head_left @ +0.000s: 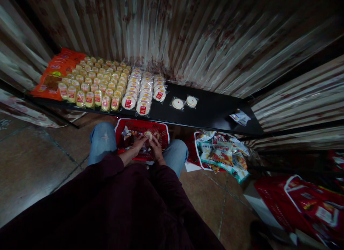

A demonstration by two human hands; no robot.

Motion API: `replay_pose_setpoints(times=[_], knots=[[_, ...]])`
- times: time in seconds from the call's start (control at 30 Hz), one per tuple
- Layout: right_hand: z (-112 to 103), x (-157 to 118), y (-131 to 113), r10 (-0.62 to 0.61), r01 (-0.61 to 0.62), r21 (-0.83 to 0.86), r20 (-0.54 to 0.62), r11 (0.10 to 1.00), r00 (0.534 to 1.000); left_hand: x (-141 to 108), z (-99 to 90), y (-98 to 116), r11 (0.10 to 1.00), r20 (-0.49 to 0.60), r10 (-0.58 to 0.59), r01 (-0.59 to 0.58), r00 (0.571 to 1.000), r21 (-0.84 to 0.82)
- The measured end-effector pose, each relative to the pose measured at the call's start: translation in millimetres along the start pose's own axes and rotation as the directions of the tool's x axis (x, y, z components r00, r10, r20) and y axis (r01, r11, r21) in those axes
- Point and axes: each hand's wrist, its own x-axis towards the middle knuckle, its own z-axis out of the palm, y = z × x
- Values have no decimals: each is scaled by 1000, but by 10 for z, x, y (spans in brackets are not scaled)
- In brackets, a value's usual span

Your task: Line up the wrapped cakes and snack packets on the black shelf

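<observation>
Between my knees stands a red plastic basket (166, 130) with wrapped snacks inside. Over it, a small pale, round wrapped cake (148, 135) is held up between my two hands. The fingers of my left hand (137, 144) close on its left side, and my right hand (156, 146) grips it from the right. Beyond the basket, on the black shelf (209, 108), flat round wrapped cakes (143, 106) form overlapping columns. Two more flat cakes (177, 103) lie apart, to the right of those columns.
Rows of yellow wrapped cakes (94, 88) and orange bags (55, 72) cover the shelf's left end. A small blue-and-white packet (240, 117) lies near its right end. Another basket (197, 160) of snack bags and a red container (279, 199) stand to the right. A pleated curtain (172, 34) hangs behind.
</observation>
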Motion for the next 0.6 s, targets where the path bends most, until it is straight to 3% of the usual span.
replay_pose_setpoints(times=[0.1, 0.2, 0.43, 0.6], knots=[[24, -15, 30, -13, 21, -80, 93, 997, 996, 12, -15, -10, 997, -22, -36, 35, 999, -70], [17, -7, 69, -16, 26, -99, 104, 995, 994, 54, -34, -18, 990, -60, -76, 68, 995, -122], [-40, 50, 125, -21, 16, -63, -82, 998, 996, 94, -125, 16, 949, -34, -186, 171, 982, -263], [-43, 83, 179, 22, -24, -31, -74, 999, 997, 59, -162, 55, 915, 41, -248, 248, 968, -319]])
